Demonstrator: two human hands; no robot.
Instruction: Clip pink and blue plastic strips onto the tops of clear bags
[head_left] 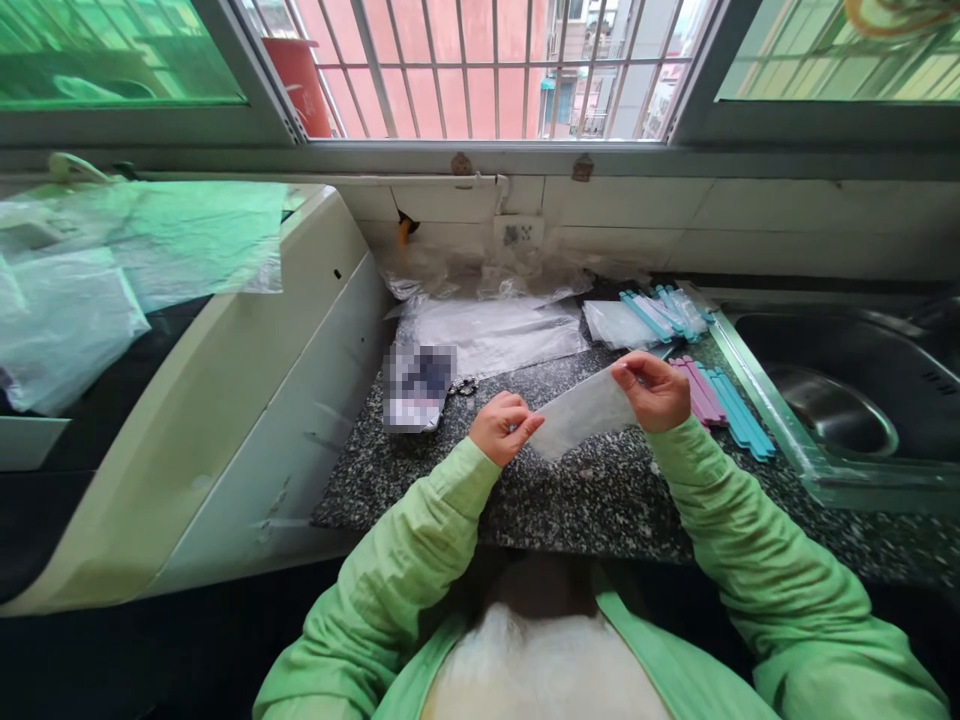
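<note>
A small clear plastic bag (585, 412) is stretched between my two hands above the speckled dark countertop (577, 505). My left hand (504, 428) pinches its left end between thumb and fingers. At the upper right corner, my right hand (654, 390) grips the other end the same way. Just right of my right hand lie pink sticks (697, 390) and blue sticks (739, 412), flat on the counter. Behind them, more blue sticks (660, 312) rest on a stack of clear plastic bags (616, 324).
A blurred-out item (420, 388) lies on the counter left of my left hand. Large plastic sheets (495, 330) spread along the back. On the right is a steel sink (832, 410); a bulky cream machine (300, 330) stands on the left. A barred window (480, 70) is ahead.
</note>
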